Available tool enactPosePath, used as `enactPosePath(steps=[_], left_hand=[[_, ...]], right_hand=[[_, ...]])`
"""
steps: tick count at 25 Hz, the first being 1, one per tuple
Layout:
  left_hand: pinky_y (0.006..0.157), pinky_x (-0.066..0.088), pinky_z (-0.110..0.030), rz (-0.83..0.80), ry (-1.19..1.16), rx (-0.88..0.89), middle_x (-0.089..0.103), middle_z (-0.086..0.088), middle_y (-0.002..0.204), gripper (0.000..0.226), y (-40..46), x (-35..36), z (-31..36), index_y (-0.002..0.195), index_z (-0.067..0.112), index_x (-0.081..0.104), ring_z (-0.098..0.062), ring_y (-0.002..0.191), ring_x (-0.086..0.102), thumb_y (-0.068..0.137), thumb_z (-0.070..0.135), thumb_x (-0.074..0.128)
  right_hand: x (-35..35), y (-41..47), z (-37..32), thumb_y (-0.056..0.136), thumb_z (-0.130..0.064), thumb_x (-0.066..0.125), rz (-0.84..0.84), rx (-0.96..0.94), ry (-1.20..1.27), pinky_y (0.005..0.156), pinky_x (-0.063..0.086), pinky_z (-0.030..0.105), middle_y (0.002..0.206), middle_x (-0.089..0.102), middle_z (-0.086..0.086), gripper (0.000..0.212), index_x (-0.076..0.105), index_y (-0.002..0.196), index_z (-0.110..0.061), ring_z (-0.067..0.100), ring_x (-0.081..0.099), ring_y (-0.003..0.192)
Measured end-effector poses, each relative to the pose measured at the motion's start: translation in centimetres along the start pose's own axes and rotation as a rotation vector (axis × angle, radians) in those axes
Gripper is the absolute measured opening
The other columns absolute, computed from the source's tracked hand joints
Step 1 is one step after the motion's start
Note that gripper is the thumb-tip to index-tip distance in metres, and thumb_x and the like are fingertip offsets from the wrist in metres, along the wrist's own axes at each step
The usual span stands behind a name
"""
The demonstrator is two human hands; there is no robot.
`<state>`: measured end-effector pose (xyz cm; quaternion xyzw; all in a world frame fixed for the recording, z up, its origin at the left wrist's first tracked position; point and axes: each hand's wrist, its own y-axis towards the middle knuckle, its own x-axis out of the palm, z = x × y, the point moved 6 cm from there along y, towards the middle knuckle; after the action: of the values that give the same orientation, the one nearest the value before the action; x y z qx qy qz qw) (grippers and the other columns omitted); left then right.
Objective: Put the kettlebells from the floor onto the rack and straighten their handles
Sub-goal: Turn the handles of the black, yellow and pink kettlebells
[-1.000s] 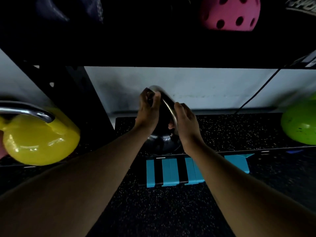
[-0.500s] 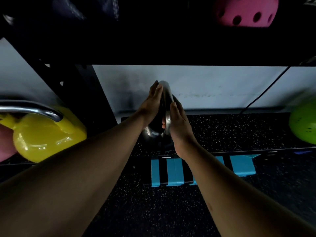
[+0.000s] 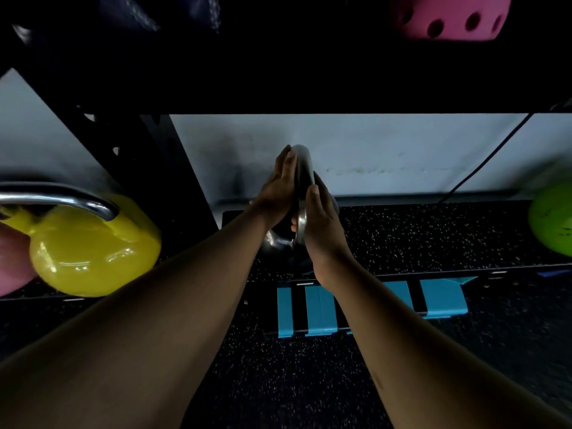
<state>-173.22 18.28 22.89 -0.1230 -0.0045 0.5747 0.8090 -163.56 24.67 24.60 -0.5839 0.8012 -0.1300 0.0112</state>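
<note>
In the middle of the frame a dark kettlebell (image 3: 280, 243) sits on the speckled lower shelf (image 3: 418, 233) of the black rack (image 3: 148, 168), its steel handle (image 3: 305, 178) standing edge-on toward the viewer. Both hands are flat against that handle, one on each side, like palms about to meet. The left hand (image 3: 278, 193) lies along the handle's left face with its fingers (image 3: 288, 162) straight and held together, tips reaching near the top of the loop. The right hand (image 3: 320, 221) presses the handle's right face lower down, fingers also straight and together, the thumb tip showing just behind the steel. Neither hand is wrapped around the handle.

At the left of the frame a yellow kettlebell (image 3: 93, 249) rests on the same level, its chrome handle lying crosswise, with something pink (image 3: 12, 264) just behind it at the edge. A green kettlebell (image 3: 551, 221) shows at the far right edge. In the upper right, on the shelf above, sits a pink ball with holes (image 3: 448, 17). Blue strips (image 3: 322, 308) mark the shelf's front edge below the hands.
</note>
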Motion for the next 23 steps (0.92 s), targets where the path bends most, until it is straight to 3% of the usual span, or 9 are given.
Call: enactPosePath(steps=[2, 5, 7, 11, 15, 18, 20, 23], left_hand=[[0.110, 0.026, -0.038, -0.003, 0.009, -0.023, 0.019, -0.013, 0.161, 0.053, 0.1, 0.0, -0.2, 0.151, 0.041, 0.011, -0.033, 0.144, 0.024, 0.100, 0.053, 0.016], [0.105, 0.028, -0.035, -0.009, 0.018, -0.038, 0.018, -0.013, 0.161, 0.054, 0.1, 0.0, -0.5, 0.151, 0.045, 0.009, -0.034, 0.144, 0.026, 0.099, 0.057, 0.015], [0.107, 0.029, -0.038, -0.003, 0.049, -0.050, 0.019, -0.012, 0.161, 0.054, 0.0, -0.2, -0.7, 0.150, 0.048, 0.008, -0.034, 0.143, 0.028, 0.097, 0.060, 0.015], [0.098, 0.028, -0.034, 0.013, 0.094, -0.055, 0.020, -0.014, 0.160, 0.055, 0.0, -0.3, -0.8, 0.150, 0.047, 0.006, -0.036, 0.141, 0.031, 0.097, 0.060, 0.013], [0.108, 0.026, -0.041, 0.016, 0.208, -0.062, 0.022, -0.015, 0.160, 0.057, -0.1, -0.6, -0.5, 0.151, 0.045, 0.006, -0.039, 0.141, 0.031, 0.096, 0.060, 0.010], [0.115, 0.011, -0.057, 0.001, 0.624, -0.033, 0.021, -0.008, 0.162, 0.059, -0.8, -1.5, 1.1, 0.152, 0.039, 0.002, -0.039, 0.143, 0.027, 0.096, 0.059, 0.006], [0.111, 0.008, -0.063, -0.005, 0.927, 0.028, 0.029, -0.006, 0.159, 0.057, -1.7, -2.4, 2.4, 0.153, 0.035, 0.005, -0.039, 0.140, 0.032, 0.098, 0.053, 0.009], [0.110, 0.023, -0.060, -0.036, 1.233, 0.243, 0.058, -0.010, 0.132, 0.049, -4.5, -4.0, 3.9, 0.142, 0.023, 0.038, -0.035, 0.122, 0.052, 0.099, 0.044, 0.027]], right_hand=[[-0.1, 0.0, 0.1, 0.104, -0.039, 0.031, -0.006, -0.004, -0.035, 0.073, 0.052, 0.009, 0.124, 0.054, -0.010, 0.045, 0.033, 0.149, -0.032, -0.019, 0.060, 0.082], [-0.3, -0.1, 0.0, 0.104, -0.039, 0.030, -0.003, 0.004, -0.110, 0.062, 0.045, -0.001, 0.141, 0.051, -0.001, 0.046, 0.032, 0.150, -0.032, -0.018, 0.057, 0.083], [-0.2, -0.2, -0.1, 0.105, -0.039, 0.029, -0.012, -0.010, -0.145, 0.063, 0.047, 0.003, 0.133, 0.058, 0.003, 0.045, 0.033, 0.149, -0.034, -0.013, 0.061, 0.082], [-0.1, -0.1, -0.3, 0.105, -0.036, 0.027, -0.003, -0.014, -0.090, 0.068, 0.047, 0.034, 0.096, 0.064, 0.017, 0.043, 0.036, 0.148, -0.032, 0.019, 0.056, 0.075], [-0.2, -0.4, -0.7, 0.106, -0.036, 0.025, 0.000, -0.021, -0.173, 0.060, 0.053, 0.023, 0.092, 0.066, 0.020, 0.042, 0.037, 0.146, -0.034, 0.028, 0.062, 0.074], [-0.3, 0.0, -1.9, 0.105, -0.038, 0.023, 0.000, -0.061, -0.495, 0.062, 0.052, 0.022, 0.110, 0.063, 0.023, 0.042, 0.042, 0.141, -0.028, 0.028, 0.065, 0.092], [-0.6, 0.3, -3.1, 0.104, -0.042, 0.023, -0.021, -0.100, -0.835, 0.079, 0.049, 0.032, 0.123, 0.062, 0.016, 0.046, 0.042, 0.139, -0.021, 0.030, 0.061, 0.108], [-1.0, -0.5, -5.6, 0.101, -0.044, 0.030, 0.019, -0.214, -1.297, 0.090, 0.046, 0.044, 0.125, 0.058, 0.016, 0.045, 0.042, 0.137, -0.020, 0.035, 0.054, 0.113]])
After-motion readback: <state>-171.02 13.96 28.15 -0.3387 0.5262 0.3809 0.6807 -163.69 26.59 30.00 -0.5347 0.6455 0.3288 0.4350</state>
